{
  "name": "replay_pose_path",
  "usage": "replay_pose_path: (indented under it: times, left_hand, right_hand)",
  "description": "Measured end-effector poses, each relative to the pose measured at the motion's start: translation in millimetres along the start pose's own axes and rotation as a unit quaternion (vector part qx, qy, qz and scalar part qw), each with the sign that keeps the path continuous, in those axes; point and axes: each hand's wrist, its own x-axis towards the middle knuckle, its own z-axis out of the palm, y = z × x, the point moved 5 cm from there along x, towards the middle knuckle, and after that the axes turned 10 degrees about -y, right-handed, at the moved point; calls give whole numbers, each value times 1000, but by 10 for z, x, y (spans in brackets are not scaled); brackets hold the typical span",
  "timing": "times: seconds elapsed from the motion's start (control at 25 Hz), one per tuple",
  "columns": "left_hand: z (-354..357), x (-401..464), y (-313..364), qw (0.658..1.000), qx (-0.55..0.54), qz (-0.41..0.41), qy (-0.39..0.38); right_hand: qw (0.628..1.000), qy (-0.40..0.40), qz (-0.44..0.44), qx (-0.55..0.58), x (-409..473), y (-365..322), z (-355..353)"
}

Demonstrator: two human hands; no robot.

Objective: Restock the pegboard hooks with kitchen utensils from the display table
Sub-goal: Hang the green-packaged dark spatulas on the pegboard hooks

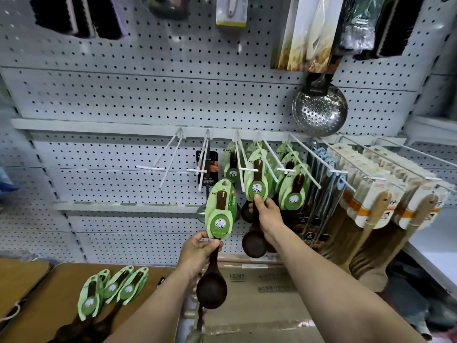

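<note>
**A:** Why does the right hand [265, 214] hold its spoon so high, at the centre of the frame?

**B:** Its grip is closed around the handle of a dark wooden spoon [254, 214], just under the green card. The card's top sits at the tip of a white peg hook [244, 162], so the person probably guides the card's hole onto that hook. Whether it is already threaded cannot be told.

**A:** And the left hand [201, 251]?

**B:** It pinches a second carded spoon [218, 233] where the card ends, bowl hanging down, card upright. It hangs free in the air, left of the occupied hooks. This looks like a waiting position: the card is already turned the correct way for hanging.

**A:** Where will it go?

**B:** Probably near the same spoons, so equal goods stay together. An empty hook [158, 167] stands further left.

**A:** Is stock remaining?

**B:** Yes, more carded spoons [113, 288] lie on the bench [49, 305], lower left, so the work is not finished.
</note>
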Motion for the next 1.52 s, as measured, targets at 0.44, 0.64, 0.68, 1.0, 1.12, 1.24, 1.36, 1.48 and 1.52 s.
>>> replay_pose_path:
  times: [0.44,0.64,0.68,1.0,1.12,1.24,1.36,1.48,1.52]
  left_hand:
    - [237,-373,-68,1000,-2,14,-5]
    - [525,-758,-150,1000,-9,24,-9]
    - [587,-833,-152,1000,-11,28,-10]
    - [976,-1155,-31,997,-17,60,-36]
    - [1096,-1172,42,996,-19,66,-49]
    - [1145,-1128,56,997,2,65,-48]
    - [1155,-1067,44,997,10,64,-45]
    - [1153,-997,80,997,19,67,-42]
    - [1150,-974,87,997,22,68,-43]
  right_hand:
    - [997,-44,52,-33,-316,11,-123]
    - [988,-145,9,-43,-1060,-21,-27]
    - [986,-154,-10,-56,-1181,-52,-31]
    - [986,-131,-88,-62,-1637,-274,-255]
    - [988,-99,-113,-43,-1693,-413,-352]
    - [986,-90,-135,-37,-1651,-555,-401]
    - [985,-95,-137,-45,-1594,-617,-376]
    - [986,-87,-139,-37,-1511,-622,-380]
    - [986,-86,-136,-31,-1495,-620,-389]
